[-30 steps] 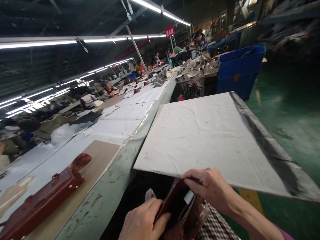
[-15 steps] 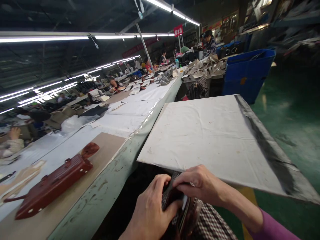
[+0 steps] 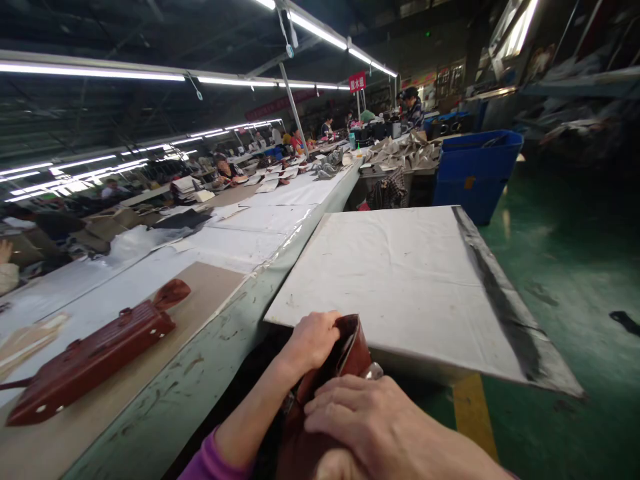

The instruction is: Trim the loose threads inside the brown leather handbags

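A reddish-brown leather bag (image 3: pixel 356 357) is held in front of me, its upper edge raised beside the low white-topped table. My left hand (image 3: pixel 314 341) grips the bag's edge at the upper left, the fingertips partly hidden. Lower down, my right hand (image 3: pixel 363 417) lies across the bag with its fingers curled against the leather. A shiny metal-like piece shows just above the right hand. The lower part of the bag is mostly behind my hands and arms. On the long bench to the left lies another brown leather bag piece (image 3: pixel 95 360) with a strap.
The low white-topped table (image 3: pixel 390 273) is directly ahead, its dark-taped edge jutting right. Beside it runs the long bench (image 3: pixel 220 353) with a green-grey side. A blue bin (image 3: pixel 473 177) stands beyond on the green floor. Other people sit along the benches farther off.
The houndstooth lining that my hands were pinching is out of sight, and brown leather now shows. My left hand has moved up; my right hand has come down across the bag. The view has shifted slightly.
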{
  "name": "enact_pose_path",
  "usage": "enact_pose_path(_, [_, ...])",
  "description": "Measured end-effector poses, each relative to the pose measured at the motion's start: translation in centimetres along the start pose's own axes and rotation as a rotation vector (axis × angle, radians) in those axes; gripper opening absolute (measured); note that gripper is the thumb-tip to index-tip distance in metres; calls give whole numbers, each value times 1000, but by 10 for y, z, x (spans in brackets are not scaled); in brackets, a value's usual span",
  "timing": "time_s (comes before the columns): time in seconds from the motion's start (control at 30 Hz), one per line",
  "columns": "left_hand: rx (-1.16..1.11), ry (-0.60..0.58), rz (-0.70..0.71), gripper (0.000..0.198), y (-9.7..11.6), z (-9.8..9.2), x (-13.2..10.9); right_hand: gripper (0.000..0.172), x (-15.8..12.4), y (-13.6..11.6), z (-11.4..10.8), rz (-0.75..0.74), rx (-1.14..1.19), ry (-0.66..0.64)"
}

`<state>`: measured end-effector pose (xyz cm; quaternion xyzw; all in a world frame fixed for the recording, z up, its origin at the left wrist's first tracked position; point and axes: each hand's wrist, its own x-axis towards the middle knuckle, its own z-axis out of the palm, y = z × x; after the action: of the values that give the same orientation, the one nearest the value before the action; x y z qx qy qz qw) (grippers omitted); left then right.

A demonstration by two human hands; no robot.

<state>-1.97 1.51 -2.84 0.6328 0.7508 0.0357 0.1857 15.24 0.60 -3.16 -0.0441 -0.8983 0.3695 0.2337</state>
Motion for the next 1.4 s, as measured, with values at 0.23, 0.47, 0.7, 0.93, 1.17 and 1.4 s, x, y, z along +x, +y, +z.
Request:
enact_pose_path(0.23, [96,7,-31,21,6,-29,-10,42,-9,-19,-27,175,-374,-147])
enact_pose_path(0.47, [174,66,-31,22,24,-48,-53,30,-23,6,-28,211,-696,-48])
enact_pose_path(0.7, [181,58,-102,21,3,-1,-80,20,-58,45,41,316,-739,239])
enact_pose_path(0.93, [6,100,-223,10,-27,1,-92,46,-50,59,64,269,-528,268])
enact_pose_path(1.17, [-95,133,-148,22,-37,3,-102,47,-37,58,73,205,-431,265])
enact_pose_path(1.4, [121,259,-25,16,-43,17,-97,52,-27,58,70,237,-369,210])
